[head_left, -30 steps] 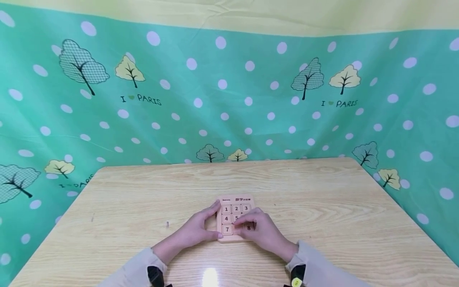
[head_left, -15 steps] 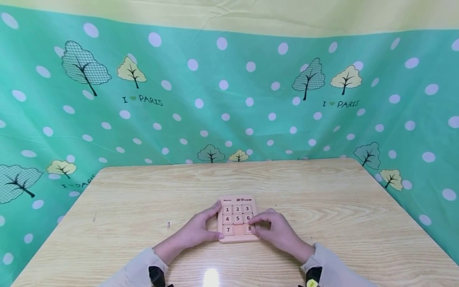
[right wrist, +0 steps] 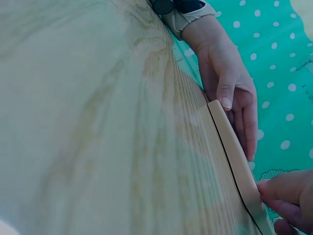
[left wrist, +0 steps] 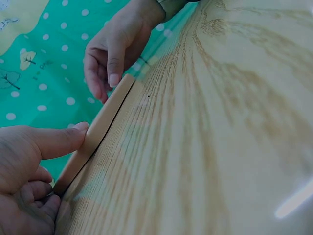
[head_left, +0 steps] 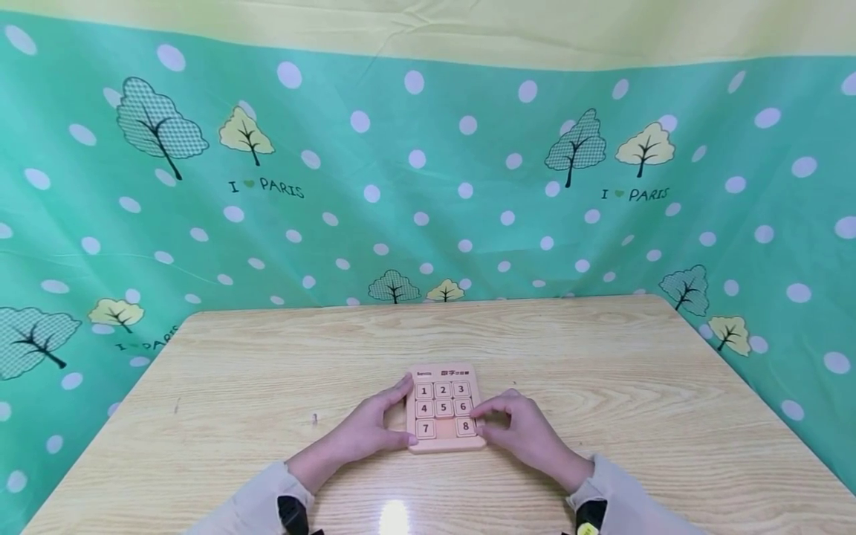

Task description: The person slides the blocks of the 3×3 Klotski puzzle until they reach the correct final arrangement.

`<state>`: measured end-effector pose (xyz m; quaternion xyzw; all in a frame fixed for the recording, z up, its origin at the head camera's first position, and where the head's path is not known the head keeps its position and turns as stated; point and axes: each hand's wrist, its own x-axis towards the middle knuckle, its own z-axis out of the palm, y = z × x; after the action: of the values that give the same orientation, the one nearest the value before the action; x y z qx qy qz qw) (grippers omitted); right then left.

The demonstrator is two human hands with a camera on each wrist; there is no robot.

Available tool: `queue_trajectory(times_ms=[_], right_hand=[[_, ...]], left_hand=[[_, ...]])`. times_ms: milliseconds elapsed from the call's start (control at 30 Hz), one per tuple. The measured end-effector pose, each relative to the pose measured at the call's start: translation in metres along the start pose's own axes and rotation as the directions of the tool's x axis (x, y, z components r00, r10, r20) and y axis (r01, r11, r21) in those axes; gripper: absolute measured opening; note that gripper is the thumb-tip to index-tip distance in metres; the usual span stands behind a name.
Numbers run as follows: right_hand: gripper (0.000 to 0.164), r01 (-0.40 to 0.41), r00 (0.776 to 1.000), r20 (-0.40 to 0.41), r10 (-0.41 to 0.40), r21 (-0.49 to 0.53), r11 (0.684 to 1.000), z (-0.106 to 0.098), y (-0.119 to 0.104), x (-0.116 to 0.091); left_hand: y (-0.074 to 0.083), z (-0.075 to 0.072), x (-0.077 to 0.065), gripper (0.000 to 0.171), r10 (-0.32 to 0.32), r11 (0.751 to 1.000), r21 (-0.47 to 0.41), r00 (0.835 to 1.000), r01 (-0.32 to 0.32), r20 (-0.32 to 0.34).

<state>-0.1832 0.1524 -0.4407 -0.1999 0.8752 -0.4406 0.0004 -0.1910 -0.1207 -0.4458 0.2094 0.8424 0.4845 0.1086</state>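
Observation:
A pink number slide puzzle (head_left: 444,444) lies on the table in the head view. Its tiles 1 to 6 fill the upper two rows; below them, a gap separates tile 7 (head_left: 425,429) from tile 8 (head_left: 465,426). My left hand (head_left: 357,431) holds the puzzle's left side, thumb at the lower corner and index finger at the upper one. At the right edge, beside tiles 6 and 8, my right hand (head_left: 524,438) rests with loosely bent thumb and index fingertips. Both wrist views show the puzzle edge-on, its tiles hidden.
The light wooden table (head_left: 267,357) extends around the puzzle on all sides. Behind and beside it hangs a green dotted cloth (head_left: 428,186) printed with trees. A small dark mark (head_left: 315,419) shows on the tabletop left of the puzzle.
My right hand has drawn back rightward from the bottom row's gap to the puzzle's right edge, uncovering tiles 5, 6 and 8. The left hand keeps its hold.

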Motion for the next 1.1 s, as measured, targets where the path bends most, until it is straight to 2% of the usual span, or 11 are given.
queue_trajectory(times_ms=[333, 800, 1100], right_hand=[[0.017, 0.021, 1.0, -0.006, -0.021, -0.051, 0.998, 0.002, -0.002, 0.003], [0.019, 0.007, 1.0, -0.011, -0.006, 0.025, 1.0, 0.016, -0.01, 0.005], [0.021, 0.018, 1.0, -0.013, -0.018, 0.012, 1.0, 0.023, -0.012, 0.006]], left_hand=[[0.001, -0.001, -0.001, 0.092, 0.003, 1.0, 0.01, 1.0, -0.003, -0.002], [0.003, 0.0, -0.001, 0.09, -0.006, 1.0, 0.002, 1.0, 0.006, -0.004], [0.002, -0.001, -0.001, 0.091, -0.003, 1.0, -0.006, 1.0, 0.003, -0.005]])
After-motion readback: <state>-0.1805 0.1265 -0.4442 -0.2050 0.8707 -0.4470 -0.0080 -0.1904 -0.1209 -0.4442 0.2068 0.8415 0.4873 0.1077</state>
